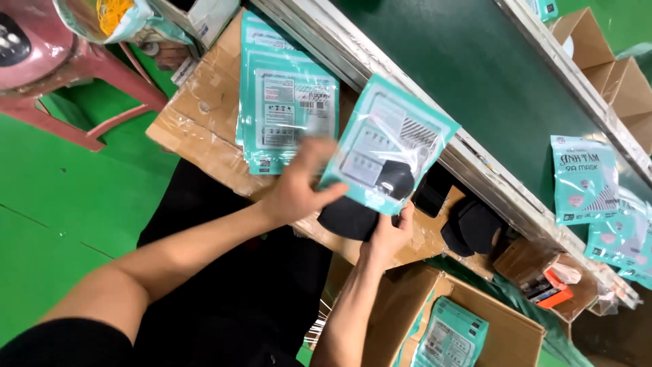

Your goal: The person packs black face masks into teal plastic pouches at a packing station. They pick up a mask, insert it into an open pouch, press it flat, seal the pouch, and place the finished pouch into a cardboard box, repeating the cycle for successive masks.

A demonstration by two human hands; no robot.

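Fingers of the left hand (299, 187) pinch the lower left edge of a teal pouch (388, 143) with a clear window, thumb on top and the rest blurred behind it. The right hand (387, 234) comes up from below, its fingers closed around a black mask (350, 217) whose upper part already shows dark through the pouch's window. The pouch is held tilted above the cardboard-topped bench (197, 112), just in front of the metal rail (475, 166) of the conveyor belt (468, 68).

Judging from this, the step in hand is feeding the mask into the pouch's open lower end; it looks partly in, with much of it still outside. The next move seems to call for the left hand to hold the mouth open and steady while the right pushes the mask fully in without creasing it.

Just beside the left hand lies a stack of empty teal pouches (285, 109) on the bench. More black masks (475, 228) sit to the right against the rail. Filled pouches (584, 180) lie on the belt's far right, and a carton (502, 326) below holds another pouch (451, 336).
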